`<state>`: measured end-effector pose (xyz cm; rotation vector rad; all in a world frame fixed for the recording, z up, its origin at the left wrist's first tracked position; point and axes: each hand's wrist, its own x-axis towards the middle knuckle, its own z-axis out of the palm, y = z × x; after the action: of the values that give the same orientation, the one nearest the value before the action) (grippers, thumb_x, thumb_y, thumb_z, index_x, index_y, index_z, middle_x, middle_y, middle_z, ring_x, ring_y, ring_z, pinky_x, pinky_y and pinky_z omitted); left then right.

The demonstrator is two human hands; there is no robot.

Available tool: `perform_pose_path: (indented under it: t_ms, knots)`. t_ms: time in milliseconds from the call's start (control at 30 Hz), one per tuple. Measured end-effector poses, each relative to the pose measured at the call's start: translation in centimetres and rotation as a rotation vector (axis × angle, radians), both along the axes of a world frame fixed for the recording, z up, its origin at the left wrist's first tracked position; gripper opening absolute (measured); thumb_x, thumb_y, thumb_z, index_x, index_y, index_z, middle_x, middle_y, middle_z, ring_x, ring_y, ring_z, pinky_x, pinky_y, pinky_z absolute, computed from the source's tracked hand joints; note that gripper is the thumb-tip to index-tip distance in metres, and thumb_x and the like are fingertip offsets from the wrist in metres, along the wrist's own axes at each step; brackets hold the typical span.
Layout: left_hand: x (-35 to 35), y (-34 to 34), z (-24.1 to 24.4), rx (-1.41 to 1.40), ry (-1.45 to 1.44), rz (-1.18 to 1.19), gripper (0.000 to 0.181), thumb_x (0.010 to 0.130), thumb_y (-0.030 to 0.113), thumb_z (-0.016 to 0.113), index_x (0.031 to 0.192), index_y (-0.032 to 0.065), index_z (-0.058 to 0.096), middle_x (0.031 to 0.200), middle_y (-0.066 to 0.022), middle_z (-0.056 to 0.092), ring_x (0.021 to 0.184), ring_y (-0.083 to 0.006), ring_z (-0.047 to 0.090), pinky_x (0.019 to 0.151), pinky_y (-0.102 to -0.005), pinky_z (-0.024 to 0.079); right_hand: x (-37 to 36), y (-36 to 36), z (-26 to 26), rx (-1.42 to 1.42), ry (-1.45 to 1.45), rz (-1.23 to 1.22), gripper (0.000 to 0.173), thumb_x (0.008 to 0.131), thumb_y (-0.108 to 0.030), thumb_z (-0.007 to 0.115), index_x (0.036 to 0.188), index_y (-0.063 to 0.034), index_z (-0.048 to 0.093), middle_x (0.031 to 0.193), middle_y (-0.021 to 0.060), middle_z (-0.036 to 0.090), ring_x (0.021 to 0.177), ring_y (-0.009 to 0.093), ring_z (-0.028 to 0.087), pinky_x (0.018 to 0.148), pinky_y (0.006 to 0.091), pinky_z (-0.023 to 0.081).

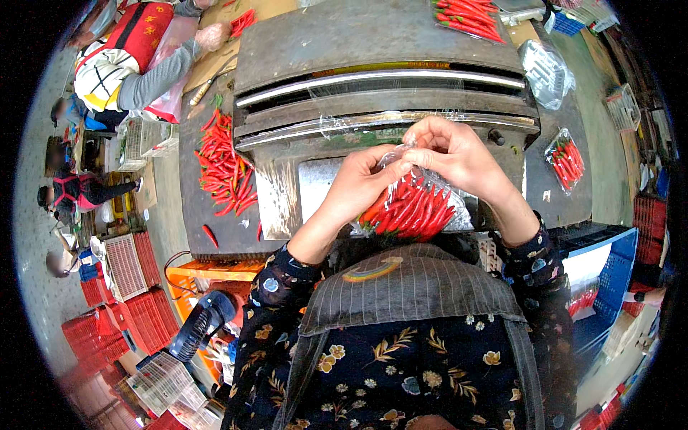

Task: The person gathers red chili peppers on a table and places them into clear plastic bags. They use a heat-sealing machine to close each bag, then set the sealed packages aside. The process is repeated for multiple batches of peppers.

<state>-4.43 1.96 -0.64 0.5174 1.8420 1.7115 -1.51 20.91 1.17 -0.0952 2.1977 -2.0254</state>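
Note:
A clear plastic package of red chili peppers [416,209] lies close in front of my body, at the near edge of a film wrapping machine [376,102]. Gathered plastic film at the package's top is pinched by my left hand [360,183] and my right hand [457,158]; their fingertips nearly meet. Some of the film is hidden by my fingers. Left of the machine is a loose pile of red chili peppers [223,166]. A wrapped pack of chili peppers [565,161] lies on the right, and another batch of peppers [467,19] lies at the far right of the machine.
Clear plastic trays [545,72] are stacked at the right. Below them stands a blue plastic crate [610,290]; an orange crate [188,279] and a black fan [204,325] are at the lower left. Across the far left corner, a co-worker's hand [213,36] is near more peppers and a knife [201,92].

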Motion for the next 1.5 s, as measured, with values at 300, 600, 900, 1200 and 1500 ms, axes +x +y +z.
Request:
perform_pose_path:
  t_ms: [300,600,900,1200,1500]
  knots:
    - [-1.0,0.9,1.6,-0.018,-0.180,-0.140,0.026,0.091,0.025,0.061,0.101,0.0017,0.068,0.088,0.0001,0.067,0.080,-0.0060,0.057,0.074,-0.0235,0.047,-0.9,0.9,0.7,0.173,0.100,0.081,0.011,0.082,-0.010,0.065,0.083,0.0001,0.060,0.070,0.0062,0.061,0.064,0.012,0.058,0.059,0.0285,0.046]
    - [-0.7,1.2,0.8,-0.077,-0.070,-0.080,0.021,0.091,0.020,0.061,0.100,0.0022,0.068,0.085,0.0009,0.066,0.077,-0.0050,0.056,0.071,-0.0212,0.046,-0.5,-0.1,1.4,0.438,0.359,-0.052,0.011,0.079,-0.010,0.062,0.078,-0.0008,0.055,0.071,0.0134,0.055,0.067,0.031,0.057,0.060,0.0391,0.045]
    - [-0.4,1.0,1.0,0.016,-0.051,-0.172,0.018,0.091,0.018,0.060,0.093,0.0010,0.066,0.086,-0.0028,0.067,0.080,-0.0077,0.059,0.075,-0.0231,0.046,-0.5,-0.6,0.8,0.743,0.525,-0.340,0.010,0.079,-0.007,0.062,0.079,-0.0013,0.054,0.074,0.0145,0.055,0.072,0.034,0.058,0.063,0.0412,0.046]
    - [-0.9,0.3,-0.5,0.068,-0.169,-0.092,0.019,0.091,0.018,0.060,0.093,0.0008,0.067,0.088,-0.0049,0.068,0.081,-0.0103,0.061,0.076,-0.0250,0.049,-0.6,6.9,3.6,0.725,0.497,-0.574,0.008,0.083,-0.009,0.065,0.085,-0.0016,0.062,0.078,0.0084,0.064,0.071,0.014,0.061,0.068,0.0266,0.049]
    - [-1.5,0.0,-1.1,0.114,-0.220,-0.062,0.020,0.092,0.018,0.058,0.095,0.0004,0.066,0.089,-0.0050,0.067,0.082,-0.0099,0.060,0.077,-0.0238,0.047,8.8,19.2,3.2,0.743,0.222,-0.689,0.022,0.088,-0.016,0.063,0.108,-0.0083,0.066,0.070,-0.0015,0.058,0.062,0.007,0.051,0.056,0.0211,0.040]
